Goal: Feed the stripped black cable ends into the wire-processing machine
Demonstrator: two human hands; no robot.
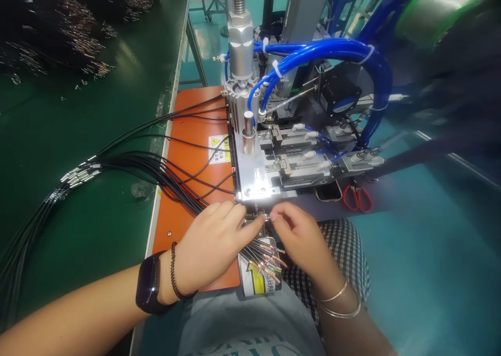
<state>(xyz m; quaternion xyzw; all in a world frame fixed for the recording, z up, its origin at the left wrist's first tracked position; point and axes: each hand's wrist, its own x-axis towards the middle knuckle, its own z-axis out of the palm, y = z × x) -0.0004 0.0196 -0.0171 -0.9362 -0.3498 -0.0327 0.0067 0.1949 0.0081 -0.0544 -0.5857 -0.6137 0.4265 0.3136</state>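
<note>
My left hand [219, 236] is closed over the board's right edge, fingers curled, its thumb reaching toward a small silvery piece [267, 217]. From the other side my right hand [299, 236] pinches at that piece, thumb and forefinger nearly meeting the left thumb. What exactly it is stays too small to tell. A bundle of black cables [180, 191] runs beneath my left hand. Below the thumb emerge its stripped ends with thin coloured wires [270, 262], above a white-and-yellow label [258, 285]. The machine's metal plate [254, 176] stands just beyond my fingers.
An orange board [195, 103] carries a warning sticker [219, 149]. Cables trail left over a green table [117, 110] bearing a dark cable pile [50, 27]. Blue air hoses [329, 48] arch above the machine. Red-handled scissors [357, 198] and a phone [329, 191] lie right.
</note>
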